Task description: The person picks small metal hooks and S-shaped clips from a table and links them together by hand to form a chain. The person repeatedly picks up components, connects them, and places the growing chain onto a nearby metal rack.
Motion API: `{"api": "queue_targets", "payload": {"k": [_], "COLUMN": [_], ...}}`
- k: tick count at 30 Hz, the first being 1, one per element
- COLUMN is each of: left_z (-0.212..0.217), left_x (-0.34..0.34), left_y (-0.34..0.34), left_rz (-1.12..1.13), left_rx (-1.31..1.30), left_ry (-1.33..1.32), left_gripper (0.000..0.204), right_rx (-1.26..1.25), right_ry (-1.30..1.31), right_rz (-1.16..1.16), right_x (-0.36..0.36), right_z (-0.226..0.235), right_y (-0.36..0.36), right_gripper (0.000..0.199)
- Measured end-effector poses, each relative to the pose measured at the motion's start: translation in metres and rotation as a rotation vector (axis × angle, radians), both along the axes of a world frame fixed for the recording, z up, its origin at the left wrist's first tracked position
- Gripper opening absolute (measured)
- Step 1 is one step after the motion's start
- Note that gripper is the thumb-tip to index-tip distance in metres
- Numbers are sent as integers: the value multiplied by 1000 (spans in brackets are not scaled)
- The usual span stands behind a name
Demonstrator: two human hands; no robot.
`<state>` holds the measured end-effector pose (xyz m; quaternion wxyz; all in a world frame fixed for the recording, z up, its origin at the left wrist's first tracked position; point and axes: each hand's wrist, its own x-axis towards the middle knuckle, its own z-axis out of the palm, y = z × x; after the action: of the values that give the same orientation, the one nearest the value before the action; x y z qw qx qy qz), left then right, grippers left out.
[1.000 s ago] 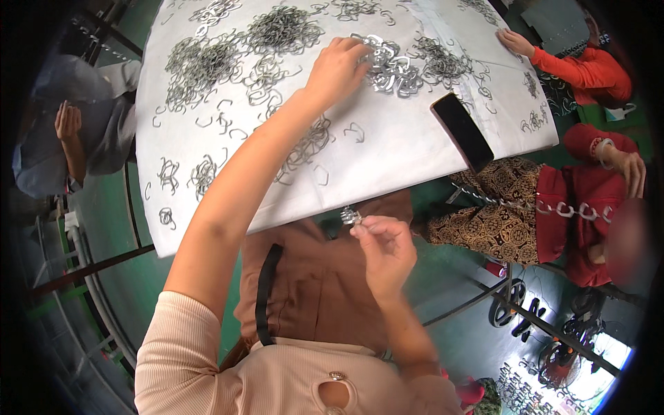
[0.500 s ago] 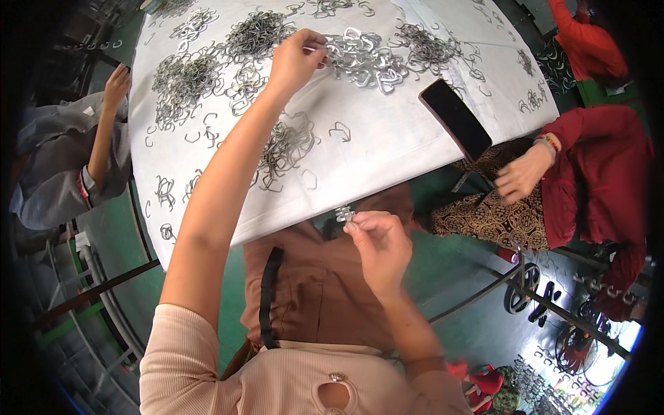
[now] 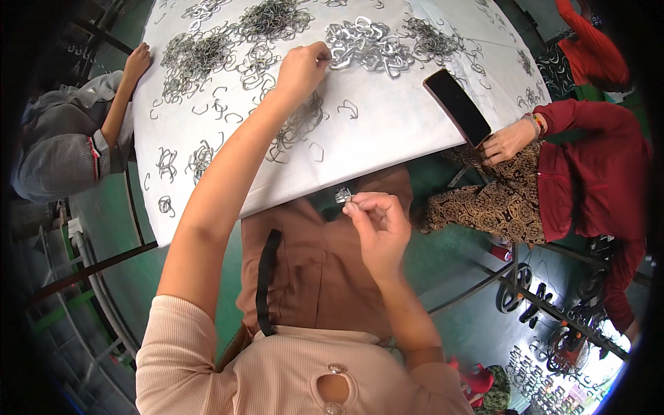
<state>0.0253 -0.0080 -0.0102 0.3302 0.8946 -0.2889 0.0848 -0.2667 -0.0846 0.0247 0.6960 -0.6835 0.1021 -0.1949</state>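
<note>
Silvery cluster: we see one small cluster of shiny silvery metal [image 3: 342,196], ridged, with parts too small for us to count; it hangs just off the table's near edge, above the lap
Right hand: one bare right hand [image 3: 380,225], thumb and forefinger pinched narrow on the cluster's end, the other fingers curled
Left hand: one bare left hand [image 3: 302,71], reaching over the table, fingertips drawn narrow at the bright heap's left edge; we cannot tell whether they hold a link
Bright heap: one loose heap of smooth, pale silver, curved metal links [image 3: 366,48], too tangled for us to count
Dull heaps: we count three dense heaps of thin, dull grey, bent metal hooks [image 3: 197,59], two left of the bright heap, one right; looser scatters lie around, one partly under the left forearm
Phone: one glossy black rectangular phone [image 3: 458,107], lying near the table edge
Tabletop: one broad white-covered table [image 3: 387,142], creased at right
Co-workers: we count three around the table, in a grey sleeve [image 3: 107,155], a maroon sleeve [image 3: 584,114] and an orange-red sleeve [image 3: 598,62]
</note>
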Motion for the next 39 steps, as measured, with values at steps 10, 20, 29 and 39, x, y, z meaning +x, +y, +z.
{"api": "queue_targets", "payload": {"k": [10, 20, 29, 39], "left_z": [15, 46, 31, 11], "left_x": [-6, -107, -219, -231], "left_y": [7, 30, 71, 84], "left_rz": [112, -87, -38, -103], "left_rx": [-84, -624, -1025, -1078], "left_ry": [277, 717, 1008, 829], "left_gripper": [16, 19, 7, 8], "right_rx": [22, -13, 55, -70], "right_ry": [-26, -43, -79, 50], "right_rz": [-45, -21, -34, 2], "right_x": [-10, -13, -2, 2], "right_z": [0, 1, 4, 4], "right_y": [9, 7, 22, 33], "right_gripper": [10, 14, 14, 16]}}
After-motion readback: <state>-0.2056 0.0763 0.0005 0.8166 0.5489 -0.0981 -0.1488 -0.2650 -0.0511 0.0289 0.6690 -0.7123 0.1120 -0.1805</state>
